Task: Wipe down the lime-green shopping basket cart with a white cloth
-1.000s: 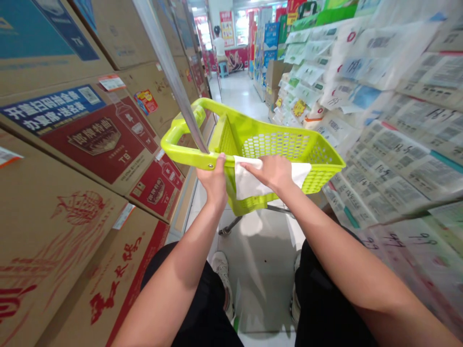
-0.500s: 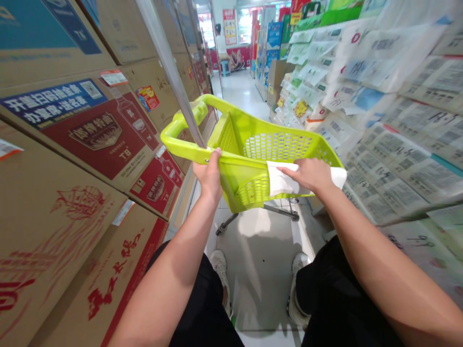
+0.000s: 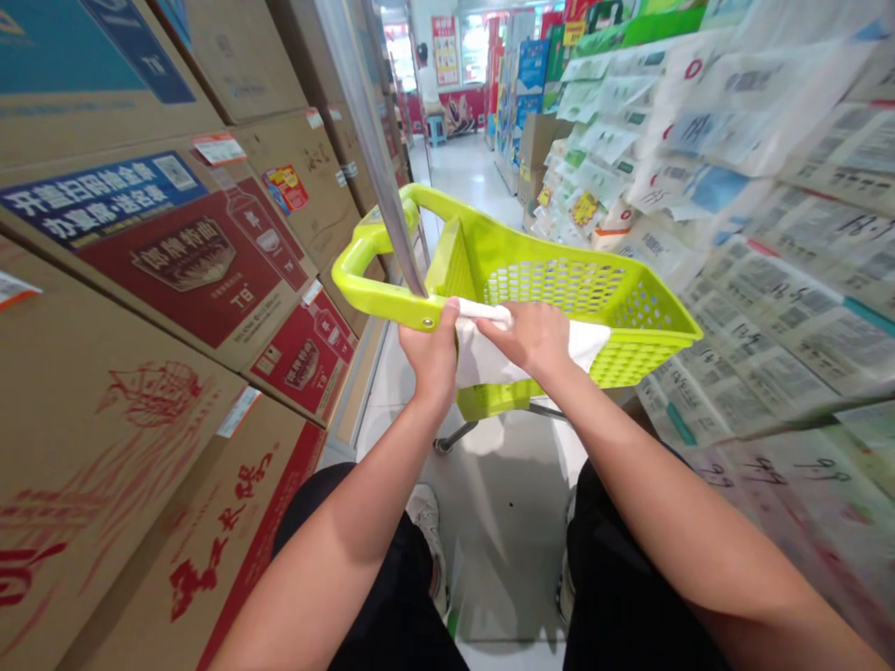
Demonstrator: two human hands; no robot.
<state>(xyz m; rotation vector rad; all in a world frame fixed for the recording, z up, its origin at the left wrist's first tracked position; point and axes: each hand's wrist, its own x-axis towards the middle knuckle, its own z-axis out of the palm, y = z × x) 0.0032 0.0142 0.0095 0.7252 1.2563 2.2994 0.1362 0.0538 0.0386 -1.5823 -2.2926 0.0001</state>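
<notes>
A lime-green plastic shopping basket (image 3: 650,312) on a wheeled frame stands in the aisle in front of me. My left hand (image 3: 432,359) is closed on its near rim, close to the corner where a grey metal handle pole (image 3: 378,158) rises. My right hand (image 3: 535,340) presses a white cloth (image 3: 479,359) against the near rim and outer wall of the basket, right beside my left hand. The cloth drapes over the rim and hangs down the basket's outside. My legs in black shorts and my shoes show below.
Stacked cardboard cartons (image 3: 174,280) with red and blue labels wall the left side. Shelves of white packaged goods (image 3: 769,233) line the right. The pale tiled aisle (image 3: 465,172) runs ahead toward more displays, where a person stands far off.
My right hand slid the cloth along the rim to the right, then back left beside my left hand. The basket shifted slightly with it.
</notes>
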